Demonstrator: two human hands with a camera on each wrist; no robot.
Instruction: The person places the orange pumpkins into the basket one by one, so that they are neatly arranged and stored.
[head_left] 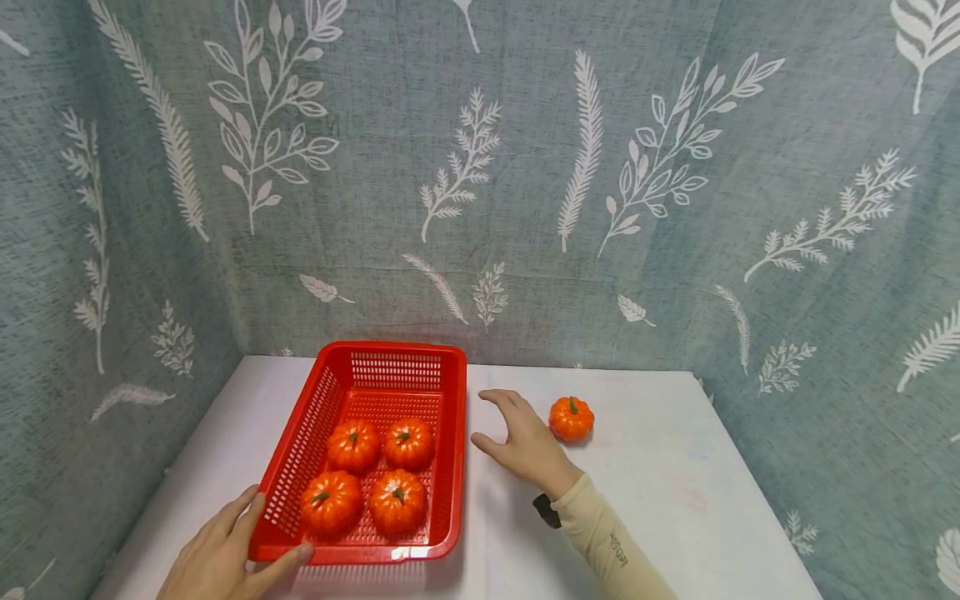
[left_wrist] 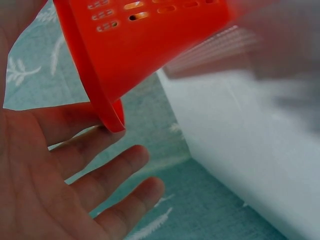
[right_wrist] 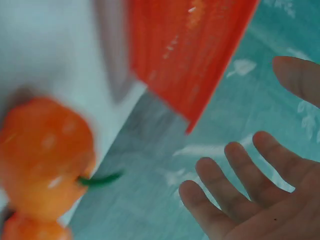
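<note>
A red plastic basket with slotted sides stands on the white table, several small orange pumpkins with green stems in its near half. My left hand rests at the basket's near left corner, thumb along the front rim and fingers against the left side. In the left wrist view its fingers are extended and spread, the rim touching the index finger. My right hand holds nothing, thumb apart from the fingers, just right of the basket. Beyond it sits another pumpkin, which looms large in the right wrist view.
A bit of a further orange pumpkin shows at the lower left of the right wrist view. Grey-green cloth with white leaf prints hangs behind and on both sides of the white table.
</note>
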